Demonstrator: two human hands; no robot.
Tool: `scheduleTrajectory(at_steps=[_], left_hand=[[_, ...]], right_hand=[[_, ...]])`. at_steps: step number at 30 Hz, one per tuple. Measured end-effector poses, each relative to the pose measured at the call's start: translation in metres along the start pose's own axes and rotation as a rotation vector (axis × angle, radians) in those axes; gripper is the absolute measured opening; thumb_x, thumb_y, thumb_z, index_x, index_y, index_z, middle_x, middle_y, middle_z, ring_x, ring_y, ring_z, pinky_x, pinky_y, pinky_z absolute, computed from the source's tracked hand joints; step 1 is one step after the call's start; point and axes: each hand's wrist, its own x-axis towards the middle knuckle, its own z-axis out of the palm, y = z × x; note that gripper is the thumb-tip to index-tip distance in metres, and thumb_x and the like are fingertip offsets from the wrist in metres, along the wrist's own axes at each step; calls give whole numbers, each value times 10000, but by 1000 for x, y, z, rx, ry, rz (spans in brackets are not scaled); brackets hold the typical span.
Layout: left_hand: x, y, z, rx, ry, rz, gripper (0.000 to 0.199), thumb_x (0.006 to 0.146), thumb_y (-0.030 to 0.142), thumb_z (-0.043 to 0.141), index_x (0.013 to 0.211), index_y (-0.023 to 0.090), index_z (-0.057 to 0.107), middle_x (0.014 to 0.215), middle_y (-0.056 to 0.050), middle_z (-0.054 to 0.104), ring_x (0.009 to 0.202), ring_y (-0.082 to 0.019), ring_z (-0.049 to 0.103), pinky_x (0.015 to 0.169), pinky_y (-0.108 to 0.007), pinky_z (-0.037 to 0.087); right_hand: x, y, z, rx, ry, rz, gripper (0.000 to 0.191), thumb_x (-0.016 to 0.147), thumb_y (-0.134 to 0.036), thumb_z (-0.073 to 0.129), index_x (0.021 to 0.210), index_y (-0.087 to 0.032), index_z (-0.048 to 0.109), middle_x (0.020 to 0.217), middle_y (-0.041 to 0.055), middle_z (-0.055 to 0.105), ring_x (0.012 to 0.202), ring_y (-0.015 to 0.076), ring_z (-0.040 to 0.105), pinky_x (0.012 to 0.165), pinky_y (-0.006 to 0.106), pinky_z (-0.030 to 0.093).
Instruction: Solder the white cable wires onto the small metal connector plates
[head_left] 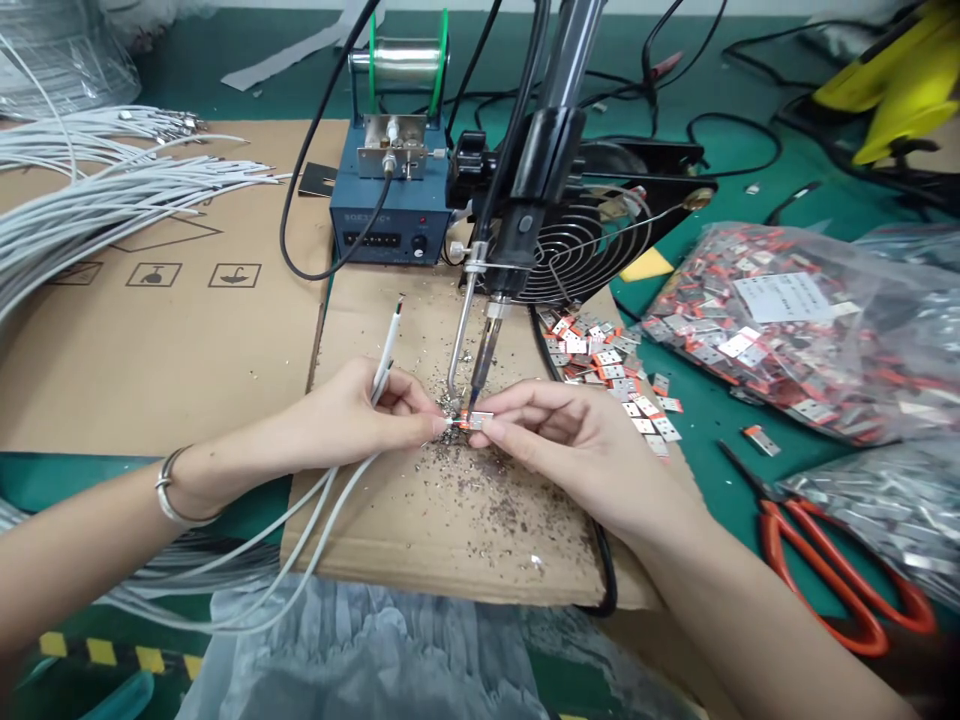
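Observation:
My left hand [375, 415] is closed on white cables [386, 350], pinching a wire end between thumb and finger; one stripped end points up above the fist. My right hand [555, 430] pinches a small metal USB connector [480, 421] with an orange part. The wire end and the connector meet under the tip of a mounted soldering iron [485, 350]. Just left of the iron, a thin curved solder feed tube [459, 340] comes down to the same spot. Loose USB connectors [600, 360] lie in a pile behind my right hand.
A blue solder feeder [390, 215] with a solder spool [407, 62] stands behind, beside a black fan [570, 250]. Bagged connectors [787, 310] and red-handled scissors [817, 570] lie right. Bundled white cables [112, 190] lie left on cardboard [187, 370]. Solder bits [495, 510] litter the work board.

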Motion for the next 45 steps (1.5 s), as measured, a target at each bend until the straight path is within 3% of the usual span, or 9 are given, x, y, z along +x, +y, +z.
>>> scheduleTrajectory(at_steps=[8,16,27,35,45], left_hand=[[-1,3,3,26,36,-10,156,728,247,591,653,110,589,514,57,459,475,-55,376,447,-191,282],[-1,4,5,-7,40,33,119,716,201,584,634,116,597,512,56,473,468,-51,371,438,-186,277],[0,4,5,-23,36,0,131,715,206,578,625,112,577,507,54,460,463,-47,361,430,-181,262],[2,1,5,43,46,-18,155,708,255,581,648,112,582,536,39,485,493,-63,395,458,-191,290],[0,3,6,3,46,3,111,705,202,568,639,115,584,533,41,489,483,-55,377,447,-184,277]], right_hand=[[2,2,-2,28,3,-17,97,647,-262,709,709,-200,667,633,13,711,599,132,670,543,206,514],[1,2,-2,49,-8,-8,123,655,-302,715,731,-214,675,646,15,713,621,148,680,569,223,538],[-2,5,-4,118,-44,-11,64,689,-232,693,750,-215,688,651,1,717,630,128,683,590,200,538],[0,0,1,102,14,15,71,625,-210,727,682,-206,684,618,-5,707,599,111,673,539,163,510],[-1,3,-6,99,-57,-10,76,675,-221,702,738,-185,681,640,5,714,598,100,673,557,148,519]])
